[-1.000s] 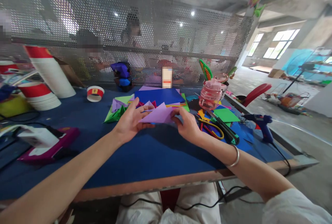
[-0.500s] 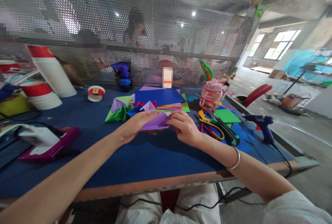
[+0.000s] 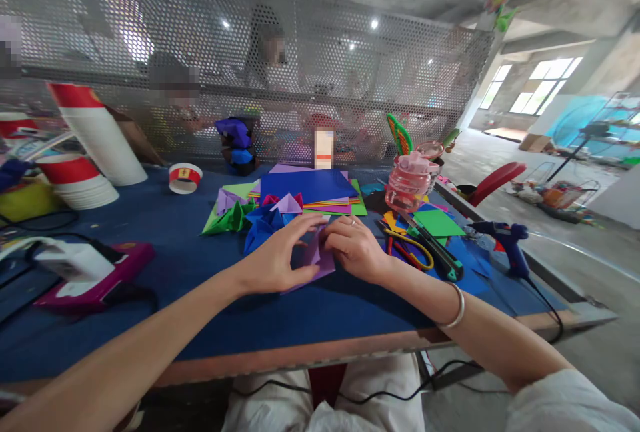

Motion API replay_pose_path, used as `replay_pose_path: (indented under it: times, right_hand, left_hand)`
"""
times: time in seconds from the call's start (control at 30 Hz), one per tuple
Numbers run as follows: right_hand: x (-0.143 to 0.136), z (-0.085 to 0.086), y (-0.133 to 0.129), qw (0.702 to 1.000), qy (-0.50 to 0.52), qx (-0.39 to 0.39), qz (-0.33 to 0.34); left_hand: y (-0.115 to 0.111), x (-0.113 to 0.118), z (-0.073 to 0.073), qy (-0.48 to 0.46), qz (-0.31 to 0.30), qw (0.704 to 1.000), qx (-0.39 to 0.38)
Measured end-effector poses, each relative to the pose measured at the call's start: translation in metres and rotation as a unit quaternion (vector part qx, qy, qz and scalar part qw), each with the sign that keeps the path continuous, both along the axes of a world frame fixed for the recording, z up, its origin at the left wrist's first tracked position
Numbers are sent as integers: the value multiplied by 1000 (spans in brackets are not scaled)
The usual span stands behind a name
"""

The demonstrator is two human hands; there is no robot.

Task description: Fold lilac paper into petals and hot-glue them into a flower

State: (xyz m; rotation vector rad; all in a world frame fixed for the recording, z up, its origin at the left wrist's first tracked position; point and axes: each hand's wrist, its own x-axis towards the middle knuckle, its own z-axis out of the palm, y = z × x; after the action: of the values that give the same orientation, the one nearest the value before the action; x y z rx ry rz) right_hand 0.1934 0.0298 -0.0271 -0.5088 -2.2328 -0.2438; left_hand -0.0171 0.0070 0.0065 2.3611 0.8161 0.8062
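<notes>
A folded piece of purple paper (image 3: 320, 262) is between my two hands, low over the blue table, with its flaps partly spread. My left hand (image 3: 280, 255) curves around its left side, thumb on the lower part and fingers at the top edge. My right hand (image 3: 357, 249) pinches its right side with bent fingers; a ring and a bangle show on that arm. Just beyond my left hand lie folded paper shapes: a blue one (image 3: 267, 224), a green one (image 3: 230, 220) and a light purple one (image 3: 289, 203).
Behind is a stack of coloured paper (image 3: 307, 185). To the right are scissors (image 3: 410, 251), a utility knife (image 3: 440, 252), a pink bottle (image 3: 407, 185) and a glue gun (image 3: 510, 245). Paper cups (image 3: 77, 182) and a magenta power strip (image 3: 95, 285) stand left; a mesh panel (image 3: 325, 52) rises behind.
The purple paper has turned from a flat, level piece to a raised one with opened flaps. My left hand has shifted right and nearer, its thumb now spread from the fingers.
</notes>
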Motion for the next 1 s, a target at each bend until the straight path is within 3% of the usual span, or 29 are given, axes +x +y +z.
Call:
replay_pose_path:
  times: [0.17, 0.27, 0.33, 0.47, 0.63, 0.87, 1.0]
  right_hand:
    - [2, -3, 6, 991, 68, -105, 44]
    - [3, -5, 10, 984, 91, -145, 55]
    - [4, -3, 10, 991, 62, -114, 29]
    - [3, 4, -1, 994, -93, 31, -51]
    - [0, 10, -23, 971, -149, 189, 15]
    - [17, 5, -35, 972, -133, 192, -36]
    - [18, 1, -38, 967, -171, 190, 7]
  left_hand:
    - [8, -7, 4, -33, 67, 997, 37]
    - [13, -8, 4, -59, 105, 993, -9]
    - [16, -7, 3, -70, 123, 988, -68]
    - [17, -5, 0, -102, 164, 973, -124]
    - [10, -2, -1, -128, 167, 970, -123]
    - [-8, 0, -7, -48, 126, 990, -44]
    - [-20, 3, -17, 64, 114, 986, 100]
